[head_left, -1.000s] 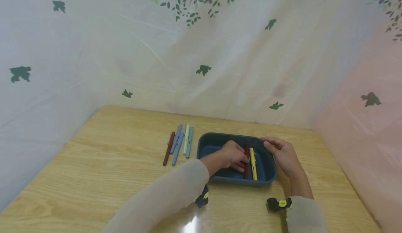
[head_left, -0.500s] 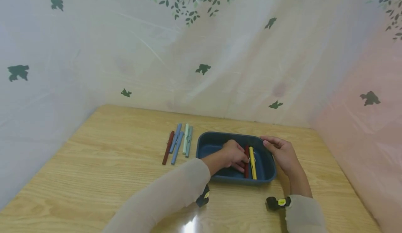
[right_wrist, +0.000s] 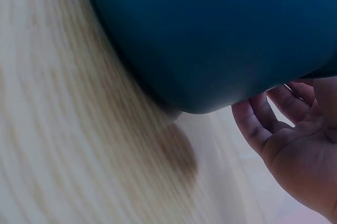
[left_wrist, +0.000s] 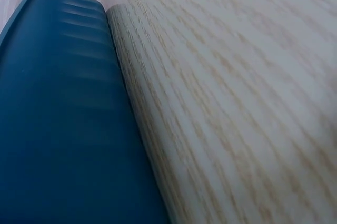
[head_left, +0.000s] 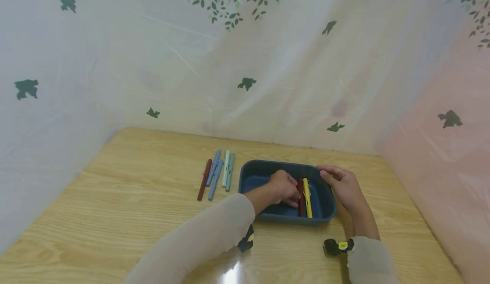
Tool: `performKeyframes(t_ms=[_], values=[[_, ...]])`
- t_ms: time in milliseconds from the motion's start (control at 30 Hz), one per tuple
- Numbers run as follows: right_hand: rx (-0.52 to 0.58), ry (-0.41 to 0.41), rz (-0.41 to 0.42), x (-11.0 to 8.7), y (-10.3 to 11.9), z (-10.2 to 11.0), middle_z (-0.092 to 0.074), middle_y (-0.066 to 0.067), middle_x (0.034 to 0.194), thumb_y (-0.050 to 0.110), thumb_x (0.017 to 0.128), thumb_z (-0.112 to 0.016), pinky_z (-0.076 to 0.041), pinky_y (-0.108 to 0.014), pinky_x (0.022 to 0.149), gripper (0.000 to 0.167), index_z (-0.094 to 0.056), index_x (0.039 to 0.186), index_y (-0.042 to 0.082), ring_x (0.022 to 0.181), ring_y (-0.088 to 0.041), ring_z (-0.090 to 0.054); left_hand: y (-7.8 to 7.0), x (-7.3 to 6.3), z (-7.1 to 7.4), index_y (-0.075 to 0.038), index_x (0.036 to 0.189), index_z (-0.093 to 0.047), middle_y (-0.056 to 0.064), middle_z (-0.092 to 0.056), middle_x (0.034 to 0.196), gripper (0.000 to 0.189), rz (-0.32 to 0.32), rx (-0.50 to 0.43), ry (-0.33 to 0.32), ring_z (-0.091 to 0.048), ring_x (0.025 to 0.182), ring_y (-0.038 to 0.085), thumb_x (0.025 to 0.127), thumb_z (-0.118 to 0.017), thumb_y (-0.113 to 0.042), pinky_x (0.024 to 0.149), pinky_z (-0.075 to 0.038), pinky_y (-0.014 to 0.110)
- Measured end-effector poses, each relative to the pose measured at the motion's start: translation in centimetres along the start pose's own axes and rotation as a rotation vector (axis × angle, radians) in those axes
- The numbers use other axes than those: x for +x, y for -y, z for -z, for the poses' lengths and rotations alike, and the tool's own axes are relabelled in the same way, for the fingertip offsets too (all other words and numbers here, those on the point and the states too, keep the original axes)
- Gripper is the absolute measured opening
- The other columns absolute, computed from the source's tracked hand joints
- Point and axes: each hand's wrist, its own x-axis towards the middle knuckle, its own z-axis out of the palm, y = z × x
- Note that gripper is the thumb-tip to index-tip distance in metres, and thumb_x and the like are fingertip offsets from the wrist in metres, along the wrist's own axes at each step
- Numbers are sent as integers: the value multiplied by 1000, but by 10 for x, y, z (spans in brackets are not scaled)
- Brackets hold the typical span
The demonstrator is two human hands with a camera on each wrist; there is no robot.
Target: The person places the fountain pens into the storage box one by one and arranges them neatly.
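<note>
Left hand (head_left: 284, 188) inside blue box (head_left: 323, 201), bent fingers touching dark red pen (head_left: 300, 209), whether they pinch it I cannot tell, yellow pen (head_left: 308, 199) just right of these fingers, right hand (head_left: 347, 188) gripping far right corner of the box, five more pens (head_left: 216, 180) on wooden table (head_left: 134, 190), left of both hands.

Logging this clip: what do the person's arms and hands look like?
Both arms wear loose, plain, pale beige sleeves, long enough to leave only the wrists uncovered. A small black device with a yellow label sits at each cuff. The left hand and right hand are bare, without gloves; no cables show.
</note>
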Motion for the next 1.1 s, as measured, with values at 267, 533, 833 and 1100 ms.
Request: performKeyframes(t_ms=[267, 533, 833, 1100], values=[[10, 6, -2, 0, 2, 0, -53, -14, 150, 42, 105, -57, -48, -16, 97, 51, -60, 141, 6, 139, -29, -47, 1, 1, -2, 6, 108, -66, 18, -69, 76, 34, -18, -19, 2, -75, 75, 33, 80, -69, 24, 62, -65, 36], [20, 2, -2, 1, 0, -1, -53, -14, 150, 42, 105, -58, -47, -12, 94, 52, -60, 141, 6, 139, -28, -46, -1, 1, -1, 5, 107, -67, 19, -70, 77, 33, -10, -12, 0, -76, 76, 33, 80, -69, 24, 63, -65, 37], [24, -5, 10, 1, -1, -1, -54, -14, 149, 42, 104, -59, -47, -11, 93, 52, -61, 141, 6, 138, -29, -47, -8, 1, 18, 7, 114, -65, 20, -72, 82, 35, -65, -17, 33, -75, 82, 35, 83, -68, 22, 65, -65, 38], [35, -3, 22, -1, -1, -2, -53, -16, 149, 37, 105, -58, -48, -9, 90, 49, -60, 141, 4, 135, -28, -49, -19, -5, 42, 9, 126, -60, 22, -73, 93, 38, -145, 35, 121, -73, 96, 41, 89, -67, 16, 64, -65, 37]])
